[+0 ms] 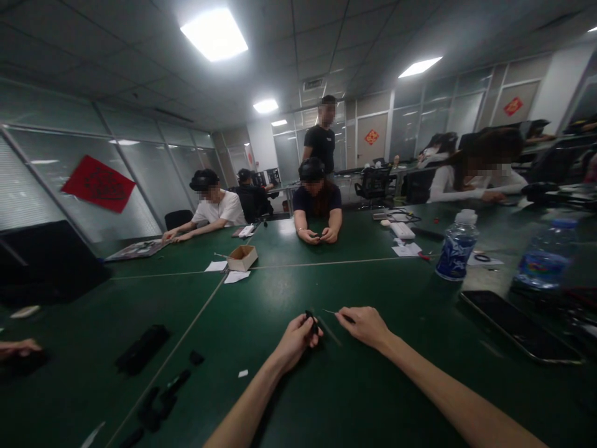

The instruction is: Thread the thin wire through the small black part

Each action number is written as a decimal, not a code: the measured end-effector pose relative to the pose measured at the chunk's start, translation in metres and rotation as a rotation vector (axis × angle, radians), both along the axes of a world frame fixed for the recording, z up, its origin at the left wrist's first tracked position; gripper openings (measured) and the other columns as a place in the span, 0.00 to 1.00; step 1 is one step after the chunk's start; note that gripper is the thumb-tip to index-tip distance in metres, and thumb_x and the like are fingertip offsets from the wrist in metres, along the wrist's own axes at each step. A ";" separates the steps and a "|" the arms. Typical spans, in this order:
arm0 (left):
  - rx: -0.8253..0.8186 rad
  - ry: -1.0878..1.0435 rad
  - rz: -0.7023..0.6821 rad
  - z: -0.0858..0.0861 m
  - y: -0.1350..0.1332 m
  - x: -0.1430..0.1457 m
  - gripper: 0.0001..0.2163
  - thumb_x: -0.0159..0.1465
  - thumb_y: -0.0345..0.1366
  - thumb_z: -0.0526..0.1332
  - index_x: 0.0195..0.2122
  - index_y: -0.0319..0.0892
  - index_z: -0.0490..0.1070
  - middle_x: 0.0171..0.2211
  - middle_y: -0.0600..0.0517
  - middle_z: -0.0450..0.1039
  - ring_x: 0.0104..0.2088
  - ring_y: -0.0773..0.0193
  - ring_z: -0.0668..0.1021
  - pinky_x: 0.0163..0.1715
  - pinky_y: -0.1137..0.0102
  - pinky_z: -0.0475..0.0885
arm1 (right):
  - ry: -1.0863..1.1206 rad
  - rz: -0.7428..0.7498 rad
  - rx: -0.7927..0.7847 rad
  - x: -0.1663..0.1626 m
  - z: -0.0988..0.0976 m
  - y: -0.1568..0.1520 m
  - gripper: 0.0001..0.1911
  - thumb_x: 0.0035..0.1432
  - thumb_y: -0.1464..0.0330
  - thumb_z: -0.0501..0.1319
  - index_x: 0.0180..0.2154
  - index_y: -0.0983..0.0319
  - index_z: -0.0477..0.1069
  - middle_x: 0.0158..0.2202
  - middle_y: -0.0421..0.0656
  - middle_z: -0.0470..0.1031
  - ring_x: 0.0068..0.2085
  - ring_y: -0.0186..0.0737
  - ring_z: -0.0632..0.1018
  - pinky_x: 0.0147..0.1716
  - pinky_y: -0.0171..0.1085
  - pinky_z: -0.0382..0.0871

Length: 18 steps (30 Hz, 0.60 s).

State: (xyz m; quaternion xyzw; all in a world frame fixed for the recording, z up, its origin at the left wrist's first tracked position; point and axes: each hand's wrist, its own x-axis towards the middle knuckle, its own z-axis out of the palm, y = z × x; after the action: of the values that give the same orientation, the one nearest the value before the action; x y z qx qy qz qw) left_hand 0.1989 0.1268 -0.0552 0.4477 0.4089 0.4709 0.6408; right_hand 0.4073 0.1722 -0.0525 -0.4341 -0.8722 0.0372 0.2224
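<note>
My left hand [298, 335] is closed around a small black plastic part [311, 321], held just above the green table. Much of that part is hidden by my fingers, so its exact kind cannot be made out. To its right, my right hand [366, 325] pinches a small screwdriver [331, 312] with a thin metal shaft and a dark handle. The shaft points left toward the black part, with a short gap between them.
Loose black parts [170, 389] and a black block [142, 350] lie left on the green table [280, 292]. A small box [242, 257] stands beyond. At right are a phone [517, 325] and two bottles [457, 246]. Across the table sits a person [317, 202]; another person's hand [21, 348] is far left.
</note>
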 end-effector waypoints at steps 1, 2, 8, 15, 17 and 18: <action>-0.007 -0.020 0.000 -0.001 0.001 -0.001 0.21 0.54 0.51 0.63 0.36 0.37 0.64 0.27 0.51 0.70 0.20 0.72 0.68 0.21 0.75 0.58 | 0.003 0.043 0.003 -0.001 -0.001 -0.002 0.22 0.65 0.60 0.43 0.34 0.60 0.74 0.27 0.42 0.76 0.26 0.34 0.75 0.26 0.31 0.61; -0.013 -0.033 -0.002 -0.001 0.001 -0.001 0.20 0.54 0.50 0.63 0.36 0.37 0.64 0.27 0.51 0.70 0.20 0.73 0.68 0.21 0.76 0.58 | 0.006 0.084 0.006 -0.001 -0.001 -0.003 0.22 0.65 0.60 0.44 0.34 0.60 0.74 0.27 0.42 0.76 0.26 0.34 0.75 0.27 0.30 0.61; -0.036 -0.057 0.010 0.000 0.000 -0.001 0.20 0.54 0.48 0.64 0.38 0.36 0.65 0.26 0.50 0.70 0.21 0.72 0.69 0.22 0.76 0.59 | -0.009 0.214 0.041 -0.005 -0.003 -0.007 0.20 0.64 0.61 0.46 0.33 0.60 0.74 0.26 0.42 0.77 0.26 0.34 0.75 0.26 0.30 0.60; -0.028 -0.059 -0.007 -0.004 0.003 -0.001 0.22 0.54 0.49 0.64 0.38 0.36 0.64 0.26 0.51 0.70 0.21 0.72 0.68 0.22 0.76 0.59 | -0.028 0.237 0.120 -0.005 -0.005 -0.007 0.19 0.64 0.62 0.47 0.32 0.61 0.74 0.24 0.42 0.75 0.24 0.32 0.73 0.24 0.30 0.55; -0.006 -0.038 0.002 -0.004 0.002 -0.001 0.22 0.54 0.50 0.64 0.38 0.36 0.64 0.27 0.51 0.70 0.21 0.72 0.68 0.22 0.76 0.59 | -0.055 0.220 0.146 -0.005 -0.005 -0.007 0.19 0.64 0.62 0.47 0.33 0.61 0.74 0.25 0.42 0.75 0.24 0.31 0.73 0.23 0.30 0.54; 0.010 -0.020 0.005 -0.004 0.002 0.000 0.22 0.54 0.50 0.64 0.38 0.36 0.63 0.27 0.51 0.70 0.21 0.72 0.68 0.22 0.76 0.59 | -0.069 0.214 0.151 -0.005 -0.005 -0.008 0.19 0.64 0.62 0.47 0.33 0.60 0.74 0.25 0.41 0.75 0.24 0.31 0.72 0.23 0.30 0.53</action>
State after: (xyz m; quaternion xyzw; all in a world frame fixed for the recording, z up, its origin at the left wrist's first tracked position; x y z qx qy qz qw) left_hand 0.1986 0.1289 -0.0593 0.4449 0.4012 0.4792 0.6414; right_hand 0.4025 0.1646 -0.0576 -0.3215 -0.9210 -0.0202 0.2191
